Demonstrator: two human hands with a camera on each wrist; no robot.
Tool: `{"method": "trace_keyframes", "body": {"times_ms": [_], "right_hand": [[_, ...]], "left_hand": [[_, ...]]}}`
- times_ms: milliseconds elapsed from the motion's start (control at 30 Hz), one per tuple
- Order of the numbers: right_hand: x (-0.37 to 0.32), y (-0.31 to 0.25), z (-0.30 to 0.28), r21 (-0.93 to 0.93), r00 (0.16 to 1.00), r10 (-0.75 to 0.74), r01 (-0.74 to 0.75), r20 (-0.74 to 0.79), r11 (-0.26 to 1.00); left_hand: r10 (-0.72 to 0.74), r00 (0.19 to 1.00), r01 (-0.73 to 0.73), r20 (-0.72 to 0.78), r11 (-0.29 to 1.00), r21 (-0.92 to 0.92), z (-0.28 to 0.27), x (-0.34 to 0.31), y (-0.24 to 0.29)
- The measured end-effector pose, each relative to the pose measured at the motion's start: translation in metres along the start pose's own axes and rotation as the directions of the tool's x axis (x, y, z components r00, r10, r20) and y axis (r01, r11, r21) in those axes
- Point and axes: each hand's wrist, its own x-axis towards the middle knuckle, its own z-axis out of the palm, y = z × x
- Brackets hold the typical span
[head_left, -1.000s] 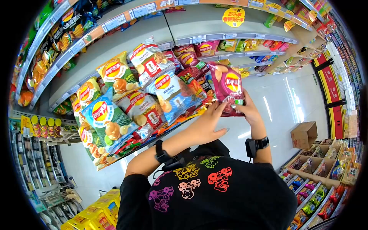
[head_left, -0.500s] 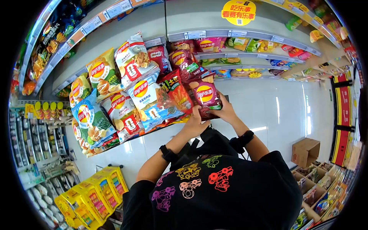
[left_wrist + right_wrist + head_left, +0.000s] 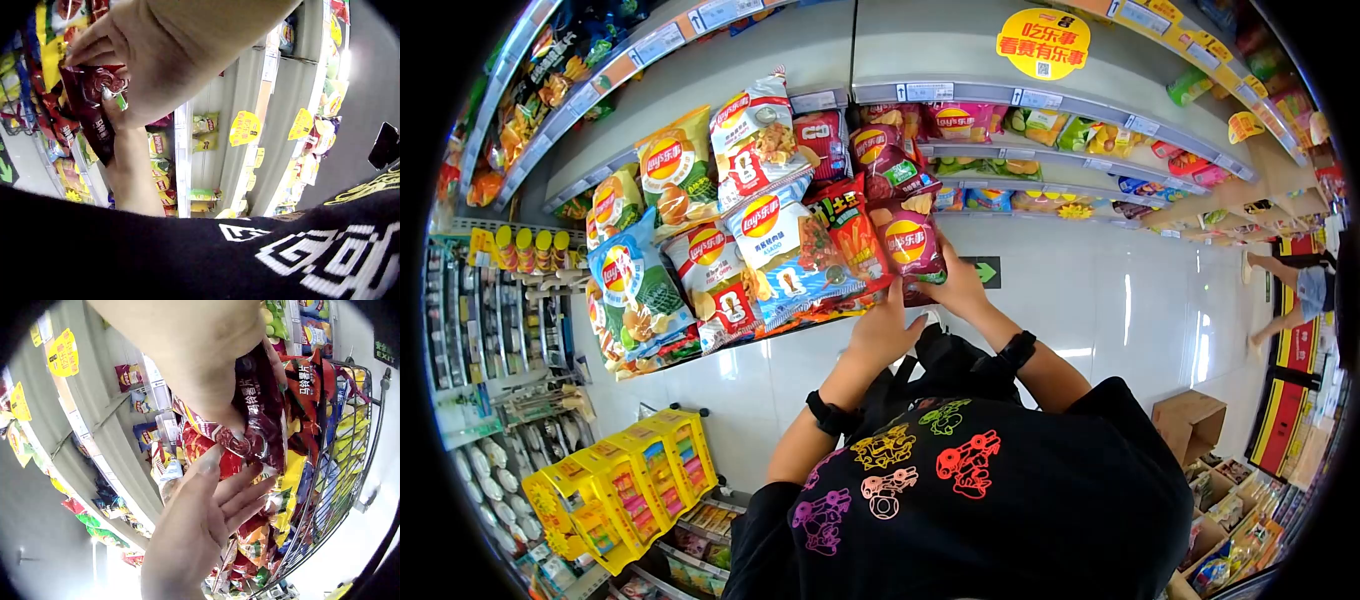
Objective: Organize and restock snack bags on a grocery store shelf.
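A purple-red Lay's chip bag (image 3: 908, 240) lies on the near right corner of a heap of chip bags. My right hand (image 3: 960, 288) grips its right side, with the thumb across the front in the right wrist view. Beside the bag's lower edge is my left hand (image 3: 882, 328); its fingers (image 3: 244, 503) are fairly straight and touch the lower end. Directly left lie a red bag with fries printed on it (image 3: 858, 240) and a blue-and-white Lay's bag (image 3: 780, 250). The heap fills a wire cart (image 3: 369, 425), whose basket is mostly hidden in the head view.
Behind the heap run store shelves (image 3: 960, 60) with more chip bags on the lower tiers. A yellow display stand (image 3: 625, 490) is at lower left, a cardboard box (image 3: 1188, 420) at right. Another person's legs (image 3: 1280, 300) show at the far right.
The purple-red bag has come down from the right onto the heap's near corner. My left hand has slid from its front to its lower edge. The head view has shifted.
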Motion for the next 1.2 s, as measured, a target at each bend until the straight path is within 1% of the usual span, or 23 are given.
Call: {"method": "trace_keyframes", "body": {"times_ms": [67, 167, 233, 300, 400, 500, 633, 700, 733, 800, 833, 867, 900, 967, 1000, 1100, 1200], "right_hand": [[0.001, 0.008, 0.001, -0.004, 0.999, -0.035, 0.035, 0.024, 0.999], [0.002, 0.018, 0.01, -0.015, 0.987, -0.161, 0.16, -0.017, 0.987], [0.003, 0.017, 0.013, 0.032, 0.986, -0.168, 0.169, -0.016, 0.985], [0.007, 0.018, 0.017, 0.055, 0.979, -0.2, 0.201, -0.031, 0.978], [0.009, 0.018, 0.017, 0.055, 0.99, -0.141, 0.139, 0.02, 0.989], [0.004, 0.013, 0.012, -0.185, 0.981, -0.19, 0.181, -0.036, 0.966], [0.009, 0.024, 0.017, -0.053, 0.969, -0.237, 0.233, -0.074, 0.971], [0.017, 0.034, 0.021, 0.036, 0.964, -0.245, 0.25, -0.103, 0.968], [0.02, 0.041, 0.024, 0.094, 0.97, -0.223, 0.232, -0.095, 0.968], [0.025, 0.042, 0.026, 0.209, 0.981, -0.18, 0.192, -0.076, 0.959], [0.023, 0.039, 0.023, 0.202, 0.979, -0.187, 0.199, -0.079, 0.959], [0.022, 0.035, 0.02, 0.194, 0.978, -0.194, 0.207, -0.081, 0.959], [0.021, 0.028, 0.016, 0.186, 0.975, -0.203, 0.216, -0.085, 0.959], [0.021, 0.025, 0.014, 0.11, 0.974, -0.205, 0.215, -0.094, 0.97], [0.021, 0.024, 0.014, 0.073, 0.974, -0.204, 0.212, -0.099, 0.975], [0.021, 0.03, 0.019, 0.131, 0.967, -0.206, 0.225, -0.148, 0.965], [0.019, 0.033, 0.019, 0.075, 0.966, -0.193, 0.208, -0.171, 0.975]], "left_hand": [[-0.016, 1.0, 0.016, -0.009, 0.999, 0.04, -0.002, 0.0, 0.004], [-0.036, 0.998, 0.041, -0.048, 0.995, 0.088, 0.0, -0.002, 0.007], [-0.039, 0.995, 0.05, -0.087, 0.991, 0.125, 0.002, -0.001, 0.004], [-0.033, 0.996, 0.044, -0.084, 0.99, 0.136, -0.001, -0.001, 0.003], [-0.032, 0.994, 0.047, -0.1, 0.987, 0.155, -0.003, 0.0, 0.004], [-0.061, 0.99, 0.081, -0.128, 0.983, 0.162, -0.003, 0.001, 0.008], [-0.08, 0.978, 0.114, -0.193, 0.979, 0.171, -0.006, 0.001, 0.016], [0.005, 0.966, 0.051, -0.26, 0.977, 0.209, -0.013, 0.001, 0.024], [0.048, 0.955, 0.022, -0.291, 0.973, 0.23, -0.017, 0.003, 0.026], [0.222, 0.914, -0.087, -0.339, 0.925, 0.371, -0.021, 0.014, 0.021], [0.309, 0.884, -0.135, -0.35, 0.887, 0.441, -0.021, 0.018, 0.018], [0.288, 0.896, -0.12, -0.337, 0.889, 0.442, -0.021, 0.02, 0.016], [0.245, 0.929, -0.079, -0.278, 0.863, 0.499, -0.019, 0.024, 0.017], [0.138, 0.977, -0.009, -0.164, 0.791, 0.612, -0.012, 0.034, 0.022], [0.115, 0.975, 0.055, -0.192, 0.708, 0.704, -0.006, 0.038, 0.025], [0.005, 0.978, 0.157, -0.208, 0.637, 0.755, 0.002, 0.06, 0.017], [-0.2, 0.979, 0.164, -0.048, 0.616, 0.771, -0.008, 0.077, 0.013]]}}
